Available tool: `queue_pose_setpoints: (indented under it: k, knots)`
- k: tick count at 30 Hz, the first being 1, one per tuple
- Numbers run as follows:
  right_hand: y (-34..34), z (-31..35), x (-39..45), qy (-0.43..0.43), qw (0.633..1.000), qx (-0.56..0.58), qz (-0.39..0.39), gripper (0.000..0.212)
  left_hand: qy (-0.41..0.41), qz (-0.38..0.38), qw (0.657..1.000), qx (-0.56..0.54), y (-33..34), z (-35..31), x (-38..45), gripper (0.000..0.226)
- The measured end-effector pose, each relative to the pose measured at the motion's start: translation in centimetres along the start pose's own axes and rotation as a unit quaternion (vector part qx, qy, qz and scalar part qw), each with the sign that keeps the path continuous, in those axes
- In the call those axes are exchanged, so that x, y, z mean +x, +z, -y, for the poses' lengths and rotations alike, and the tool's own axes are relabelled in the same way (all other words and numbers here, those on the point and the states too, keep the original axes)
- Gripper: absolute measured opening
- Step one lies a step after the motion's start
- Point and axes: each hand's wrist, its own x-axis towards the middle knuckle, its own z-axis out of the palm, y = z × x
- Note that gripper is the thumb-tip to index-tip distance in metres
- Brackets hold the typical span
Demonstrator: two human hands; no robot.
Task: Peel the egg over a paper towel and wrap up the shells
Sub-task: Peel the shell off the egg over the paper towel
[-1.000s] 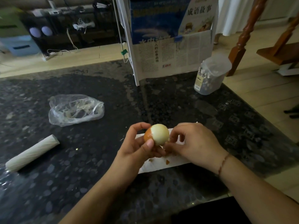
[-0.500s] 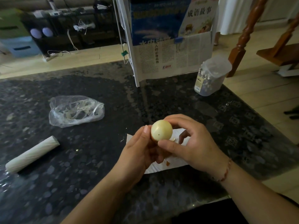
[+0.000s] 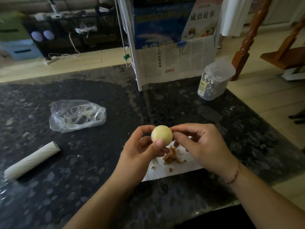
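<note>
Plainly the egg [image 3: 162, 135] is the delicate piece: a boiled egg with its shell off, as far as the visible side shows, is light, soft and probably a little slick, so it looks best held by fingertips on opposite sides with light pressure, not squeezed in the palm.

From the left: a rolled white tube [image 3: 31, 160] lies on the dark desk [image 3: 82, 187], and a crumpled clear plastic bag [image 3: 76, 115] sits beyond it, both well apart from the work.

The left hand [image 3: 142, 156] holds the egg from the left and below, thumb tip pressed on its lower front and fingers curled round behind it. The egg sits raised between the two hands, above the far left part of the paper towel [image 3: 179, 167].

Brown shell bits [image 3: 171, 157] lie loose on the towel just under the hands; they look brittle and crumbly, better gathered by folding the towel than by picking.

The right hand [image 3: 203, 146] meets the egg from the right, forefinger touching its upper edge, thumb tip near its side, other fingers loosely bent. Whether it pinches a last fleck of shell cannot be told.

Farther right stands a lidded clear jar [image 3: 214, 80].
</note>
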Motion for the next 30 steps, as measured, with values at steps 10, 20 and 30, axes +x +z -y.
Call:
queue_pose_setpoints:
  k: [10,20,30]
  knots:
    - [0.1,0.0,-0.3,-0.017,1.0,-0.004,-0.015,0.025,0.004,0.015,0.999,0.03,-0.2,-0.3,0.2,0.044]
    - [0.3,-0.1,-0.4,-0.04,0.996,-0.076,-0.014,0.038,-0.007,0.011,0.999,0.031,-0.6,0.3,0.5,0.043]
    - [0.5,0.3,-0.4,-0.057,0.988,-0.141,-0.037,0.032,-0.011,0.01,0.999,0.03,-0.5,0.5,0.4,0.046]
